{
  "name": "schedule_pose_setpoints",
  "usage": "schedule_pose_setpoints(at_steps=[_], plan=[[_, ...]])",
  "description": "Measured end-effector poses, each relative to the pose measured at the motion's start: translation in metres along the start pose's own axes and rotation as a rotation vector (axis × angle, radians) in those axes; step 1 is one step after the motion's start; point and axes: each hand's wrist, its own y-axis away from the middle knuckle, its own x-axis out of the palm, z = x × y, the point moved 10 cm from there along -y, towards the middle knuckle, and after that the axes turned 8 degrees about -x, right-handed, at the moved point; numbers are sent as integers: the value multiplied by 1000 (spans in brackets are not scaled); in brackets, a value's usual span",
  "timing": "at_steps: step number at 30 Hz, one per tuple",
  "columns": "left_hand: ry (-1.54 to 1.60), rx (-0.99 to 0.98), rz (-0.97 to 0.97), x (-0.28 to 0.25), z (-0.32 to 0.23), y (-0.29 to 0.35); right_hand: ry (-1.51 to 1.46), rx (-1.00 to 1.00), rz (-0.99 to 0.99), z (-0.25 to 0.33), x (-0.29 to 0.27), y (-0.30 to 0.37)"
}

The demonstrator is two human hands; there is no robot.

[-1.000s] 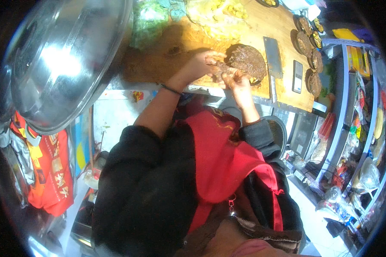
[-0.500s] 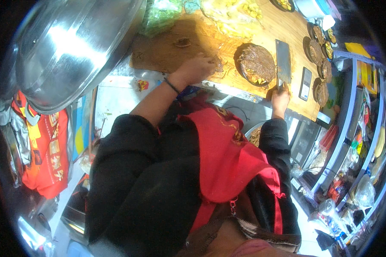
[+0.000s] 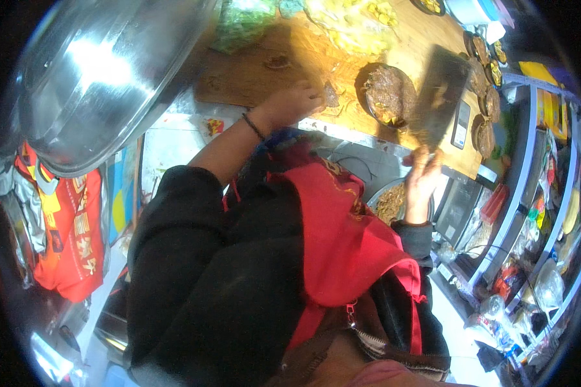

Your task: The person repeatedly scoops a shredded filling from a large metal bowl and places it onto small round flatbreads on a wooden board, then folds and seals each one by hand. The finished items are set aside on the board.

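My right hand grips the handle of a cleaver, its broad blade raised and smeared by motion over the table's front right. My left hand rests at the front edge of the wooden cutting board with its fingers curled. By its fingertips lies a small flat brown piece of food; whether the fingers pinch anything is hidden. Between the hands stands a round dark dish heaped with brown chopped food and some yellow bits. Another small brown lump lies farther back on the board.
A large shiny metal lid or basin looms at the left. Bags of green and yellow food lie at the back. Several filled dishes and a phone sit at the right. Below the table edge is a bowl of brown food.
My right hand has picked the cleaver up off the table and moved it slightly right and toward me. My left hand has barely moved.
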Motion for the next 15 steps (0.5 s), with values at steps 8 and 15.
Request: schedule_pose_setpoints(at_steps=[8,15], plan=[[180,28,-17,-7,11,-3,359,-388,425,97,98,39],[278,71,-177,-16,15,-4,639,-230,604,81,121,41]])
